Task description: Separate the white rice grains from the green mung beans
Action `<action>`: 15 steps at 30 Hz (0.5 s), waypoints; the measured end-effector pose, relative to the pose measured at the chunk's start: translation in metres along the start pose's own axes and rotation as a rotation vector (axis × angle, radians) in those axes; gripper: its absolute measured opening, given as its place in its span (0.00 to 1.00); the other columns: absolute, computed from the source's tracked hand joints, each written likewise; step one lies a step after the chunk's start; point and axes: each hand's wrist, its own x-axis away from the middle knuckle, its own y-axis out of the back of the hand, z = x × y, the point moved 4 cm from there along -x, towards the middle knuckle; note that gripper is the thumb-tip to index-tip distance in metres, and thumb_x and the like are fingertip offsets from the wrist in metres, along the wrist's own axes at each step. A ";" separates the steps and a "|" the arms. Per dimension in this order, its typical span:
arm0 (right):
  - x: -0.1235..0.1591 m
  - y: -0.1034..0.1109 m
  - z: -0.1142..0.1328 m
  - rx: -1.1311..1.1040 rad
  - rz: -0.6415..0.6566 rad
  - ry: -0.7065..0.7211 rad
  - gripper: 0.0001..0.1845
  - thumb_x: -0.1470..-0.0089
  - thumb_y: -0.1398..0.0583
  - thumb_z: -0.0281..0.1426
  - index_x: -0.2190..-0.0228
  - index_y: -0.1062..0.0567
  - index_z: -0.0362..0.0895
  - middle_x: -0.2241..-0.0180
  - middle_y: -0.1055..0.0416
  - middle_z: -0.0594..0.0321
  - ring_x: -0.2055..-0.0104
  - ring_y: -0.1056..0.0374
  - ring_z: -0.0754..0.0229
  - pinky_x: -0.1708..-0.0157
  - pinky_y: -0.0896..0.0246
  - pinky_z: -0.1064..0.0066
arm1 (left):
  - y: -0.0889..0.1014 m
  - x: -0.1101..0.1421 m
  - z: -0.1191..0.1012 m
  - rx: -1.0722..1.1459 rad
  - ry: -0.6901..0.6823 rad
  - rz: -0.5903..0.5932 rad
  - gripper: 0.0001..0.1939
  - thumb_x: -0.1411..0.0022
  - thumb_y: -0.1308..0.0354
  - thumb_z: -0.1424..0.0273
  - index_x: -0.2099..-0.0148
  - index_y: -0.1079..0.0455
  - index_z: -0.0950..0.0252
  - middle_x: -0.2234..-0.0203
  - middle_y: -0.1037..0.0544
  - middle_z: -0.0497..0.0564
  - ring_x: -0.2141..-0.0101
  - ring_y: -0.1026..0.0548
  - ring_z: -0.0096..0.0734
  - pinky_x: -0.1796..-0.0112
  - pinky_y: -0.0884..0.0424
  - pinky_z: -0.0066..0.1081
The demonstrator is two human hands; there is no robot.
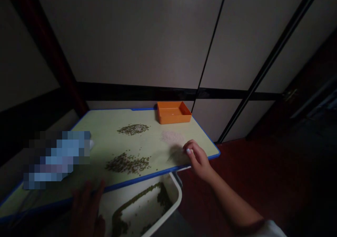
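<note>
My right hand [199,161] is over the table's near right edge, its thumb and fingertips pinched together. Whatever may be between them is too small to make out. Just beyond it lies a thin patch of pale grains [172,136]. In the dim lower left, my left hand [86,209] has its fingers stretched and apart at the near blue edge. Two heaps of small greenish-brown seeds lie on the pale table [105,124]: a nearer heap [127,163], mixed with pale grains, and a farther heap [133,129]. A white tub [176,200] below the edge holds more greenish seeds along its sides.
An orange open box [175,118] stands at the table's far right corner. On the left lies a light-blue pixelated object [60,156] whose kind cannot be made out. Wardrobe-like panels [147,37] rise behind the table, and a dark red floor [237,167] shows on the right.
</note>
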 end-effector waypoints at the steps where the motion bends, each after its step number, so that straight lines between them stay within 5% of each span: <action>1: 0.013 -0.009 0.002 -0.094 0.063 -0.050 0.16 0.31 0.53 0.40 0.70 0.36 0.48 0.69 0.33 0.62 0.66 0.35 0.59 0.64 0.37 0.67 | 0.000 0.000 -0.002 0.000 -0.003 0.036 0.42 0.40 0.52 0.73 0.28 0.61 0.41 0.25 0.63 0.42 0.28 0.61 0.56 0.34 0.46 0.66; 5: 0.061 -0.039 0.002 -0.121 0.101 -0.214 0.19 0.31 0.53 0.45 0.70 0.35 0.48 0.71 0.31 0.62 0.67 0.33 0.59 0.63 0.35 0.66 | -0.001 -0.001 -0.012 0.048 0.076 0.029 0.36 0.35 0.53 0.69 0.28 0.56 0.49 0.25 0.57 0.53 0.28 0.62 0.52 0.33 0.50 0.64; 9: 0.092 -0.057 0.009 0.077 -0.009 -0.252 0.19 0.31 0.53 0.39 0.70 0.31 0.48 0.69 0.27 0.64 0.61 0.30 0.59 0.41 0.44 0.55 | -0.002 0.003 -0.035 0.107 0.145 0.030 0.32 0.34 0.51 0.64 0.30 0.49 0.58 0.27 0.53 0.59 0.27 0.60 0.49 0.31 0.51 0.58; 15: 0.102 -0.068 0.007 0.100 -0.055 -0.351 0.17 0.32 0.53 0.38 0.69 0.32 0.46 0.68 0.30 0.60 0.64 0.33 0.59 0.60 0.37 0.67 | 0.003 0.008 -0.052 0.175 0.177 0.048 0.32 0.34 0.51 0.63 0.30 0.49 0.55 0.26 0.54 0.56 0.27 0.58 0.43 0.30 0.53 0.54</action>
